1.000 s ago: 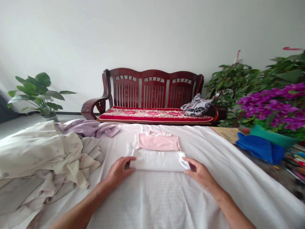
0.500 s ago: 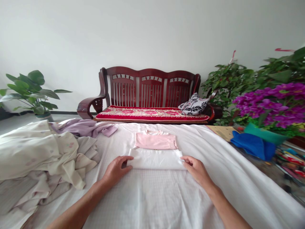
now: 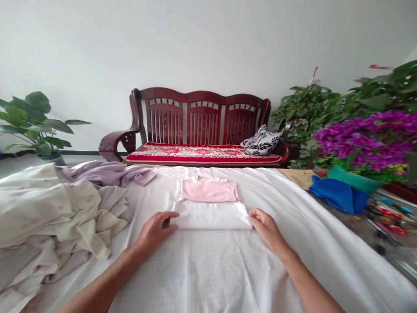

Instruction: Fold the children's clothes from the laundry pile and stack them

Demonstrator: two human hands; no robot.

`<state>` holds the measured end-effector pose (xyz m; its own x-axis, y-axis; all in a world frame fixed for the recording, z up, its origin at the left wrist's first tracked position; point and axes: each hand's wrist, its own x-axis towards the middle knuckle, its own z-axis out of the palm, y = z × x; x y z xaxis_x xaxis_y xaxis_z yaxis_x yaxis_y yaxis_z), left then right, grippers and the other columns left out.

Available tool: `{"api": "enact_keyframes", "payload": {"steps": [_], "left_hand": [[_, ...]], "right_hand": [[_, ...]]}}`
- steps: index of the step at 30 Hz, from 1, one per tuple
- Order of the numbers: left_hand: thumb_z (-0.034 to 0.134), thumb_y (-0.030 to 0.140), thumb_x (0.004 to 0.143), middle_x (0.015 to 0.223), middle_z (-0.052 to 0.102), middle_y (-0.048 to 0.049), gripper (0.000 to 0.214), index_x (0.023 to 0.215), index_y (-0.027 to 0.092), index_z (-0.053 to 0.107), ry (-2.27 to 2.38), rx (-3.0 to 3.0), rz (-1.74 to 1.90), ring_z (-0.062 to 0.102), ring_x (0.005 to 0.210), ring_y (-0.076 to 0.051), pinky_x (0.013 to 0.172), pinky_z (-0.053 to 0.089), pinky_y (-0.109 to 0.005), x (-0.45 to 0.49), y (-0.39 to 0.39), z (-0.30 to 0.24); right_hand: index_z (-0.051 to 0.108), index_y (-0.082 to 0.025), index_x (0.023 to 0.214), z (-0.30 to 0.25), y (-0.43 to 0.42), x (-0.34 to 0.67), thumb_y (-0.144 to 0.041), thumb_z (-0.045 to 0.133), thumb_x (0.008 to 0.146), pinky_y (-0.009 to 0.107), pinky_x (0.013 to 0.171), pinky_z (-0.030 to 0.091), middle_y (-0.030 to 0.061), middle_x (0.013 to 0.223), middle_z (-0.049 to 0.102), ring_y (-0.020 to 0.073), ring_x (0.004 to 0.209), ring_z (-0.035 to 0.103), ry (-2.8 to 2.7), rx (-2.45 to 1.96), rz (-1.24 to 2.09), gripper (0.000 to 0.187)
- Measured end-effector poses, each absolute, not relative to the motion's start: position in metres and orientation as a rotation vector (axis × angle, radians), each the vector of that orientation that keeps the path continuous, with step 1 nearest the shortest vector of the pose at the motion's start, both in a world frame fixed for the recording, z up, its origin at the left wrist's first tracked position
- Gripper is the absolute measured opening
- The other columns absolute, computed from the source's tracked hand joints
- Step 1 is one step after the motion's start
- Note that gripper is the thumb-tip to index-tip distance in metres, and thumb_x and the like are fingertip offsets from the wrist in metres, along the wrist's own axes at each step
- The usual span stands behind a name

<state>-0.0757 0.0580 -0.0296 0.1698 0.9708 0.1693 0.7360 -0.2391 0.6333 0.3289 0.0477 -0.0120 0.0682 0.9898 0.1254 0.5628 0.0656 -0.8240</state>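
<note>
The white cloth (image 3: 211, 216) lies folded on the sheet (image 3: 208, 269), left hand (image 3: 153, 229) at its 9 o'clock edge with thumb and finger parted, right hand (image 3: 269, 229) at 3 o'clock, grip unclear; probably light, soft and limp, it is best pinched at both side edges.

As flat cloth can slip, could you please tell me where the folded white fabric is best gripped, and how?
Probably by its two ends: the folded white fabric lies flat and broad on the white sheet, so a middle pinch might let them sag. The left hand could come from the left, the right hand from the right, pinching gently.
</note>
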Motion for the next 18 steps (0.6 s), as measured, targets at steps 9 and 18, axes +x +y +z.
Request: {"api": "enact_keyframes", "payload": {"steps": [9,18], "left_hand": [[0.063,0.042,0.081,0.081,0.064,-0.0002,0.039,0.115,0.026,0.073,1.623,2.053,0.760,0.062,0.075,-0.020,0.074,0.046,-0.030,-0.0754,0.0581,-0.0288],[0.062,0.042,0.080,0.082,0.065,-0.0010,0.039,0.114,0.025,0.073,1.612,2.075,0.749,0.062,0.076,-0.020,0.074,0.047,-0.032,-0.0755,0.0581,-0.0261]], "right_hand": [[0.056,-0.023,0.074,-0.0086,0.0493,0.3295,-0.036,0.055,0.077,0.028,0.063,0.036,-0.0040,0.066,0.052,0.0155,0.066,0.049,-1.534,-1.517,0.863,0.014],[0.056,-0.023,0.072,-0.0028,0.0473,0.3339,-0.034,0.053,0.078,0.027,0.063,0.034,-0.0038,0.068,0.054,0.0154,0.069,0.047,-1.478,-1.503,0.963,0.013]]}}
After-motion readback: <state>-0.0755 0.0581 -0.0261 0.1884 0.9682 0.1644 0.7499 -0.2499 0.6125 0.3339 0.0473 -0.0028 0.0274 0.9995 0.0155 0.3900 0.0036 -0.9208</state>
